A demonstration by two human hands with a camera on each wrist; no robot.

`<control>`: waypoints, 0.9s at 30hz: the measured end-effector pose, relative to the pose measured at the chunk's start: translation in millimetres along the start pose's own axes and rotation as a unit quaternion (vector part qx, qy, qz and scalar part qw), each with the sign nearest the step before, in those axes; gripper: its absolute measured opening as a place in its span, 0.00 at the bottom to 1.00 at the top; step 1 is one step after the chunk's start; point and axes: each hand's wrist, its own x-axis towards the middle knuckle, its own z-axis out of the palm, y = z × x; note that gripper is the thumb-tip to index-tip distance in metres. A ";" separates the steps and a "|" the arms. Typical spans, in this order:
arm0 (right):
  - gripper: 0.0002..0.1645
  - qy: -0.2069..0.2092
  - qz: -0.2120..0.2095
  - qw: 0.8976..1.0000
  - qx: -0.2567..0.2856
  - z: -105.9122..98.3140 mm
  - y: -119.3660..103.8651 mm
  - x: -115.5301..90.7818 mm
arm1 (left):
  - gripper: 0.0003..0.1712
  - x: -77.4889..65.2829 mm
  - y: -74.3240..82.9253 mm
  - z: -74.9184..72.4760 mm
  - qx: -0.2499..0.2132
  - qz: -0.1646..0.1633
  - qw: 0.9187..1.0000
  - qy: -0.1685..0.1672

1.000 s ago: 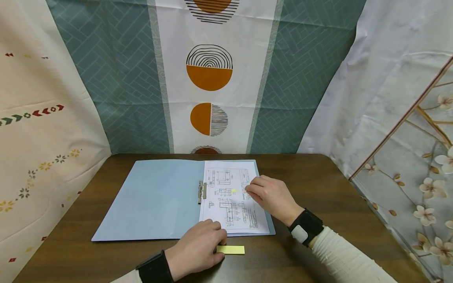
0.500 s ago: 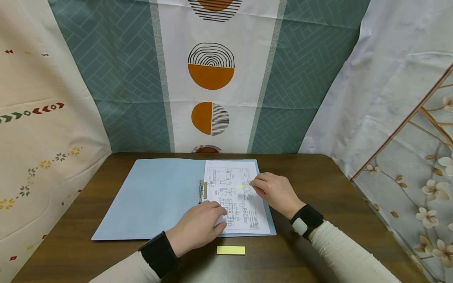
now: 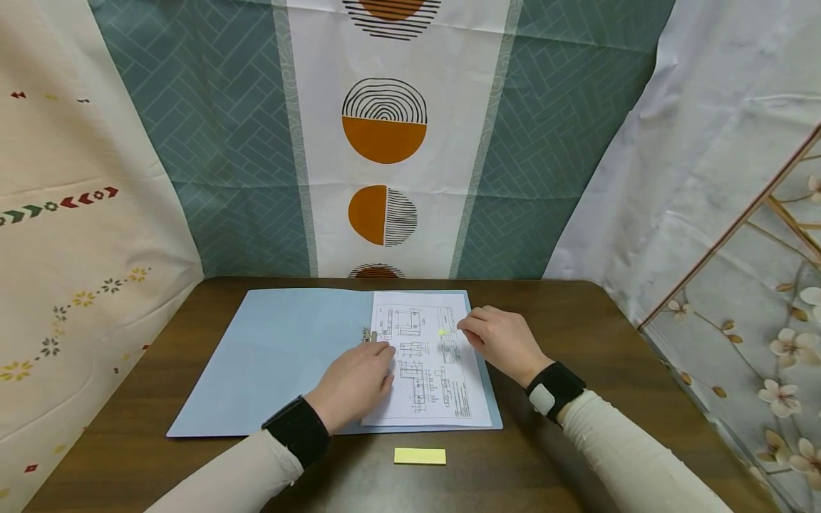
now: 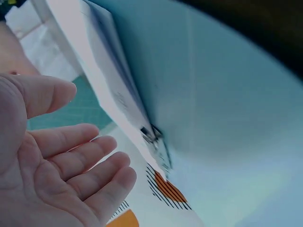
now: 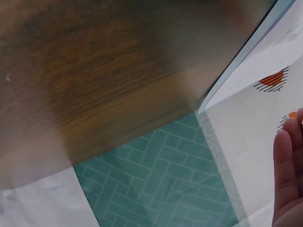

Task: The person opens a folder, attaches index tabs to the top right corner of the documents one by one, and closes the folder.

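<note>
The folder (image 3: 276, 363) was light blue. The paper (image 3: 431, 370) was white with black lines. The strip (image 3: 420, 456) and tab (image 3: 442, 332) were yellow. The bench (image 3: 545, 306) was brown. The back cloth (image 3: 449, 160) was green and white with orange, stripy circles (image 3: 384, 140).

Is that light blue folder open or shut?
Open: the light blue folder lies spread on the brown wood-grain table, with the white printed sheet exposed on its right half.
</note>
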 end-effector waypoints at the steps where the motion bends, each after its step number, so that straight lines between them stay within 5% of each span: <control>1: 0.17 0.002 -0.001 1.000 0.000 0.3 1.0 0.7 | 0.25 2.0 -1.6 1.8 0.004 -0.003 1.000 0.001; 17: 0.12 0.010 -0.003 1.000 -0.020 16.2 13.9 24.5 | 0.26 5.0 -11.5 20.3 0.015 -0.024 0.999 -0.034; 27: 0.10 -0.004 0.048 0.998 -0.037 34.1 30.8 32.6 | 0.24 6.5 -11.2 24.1 0.044 -0.001 0.999 -0.031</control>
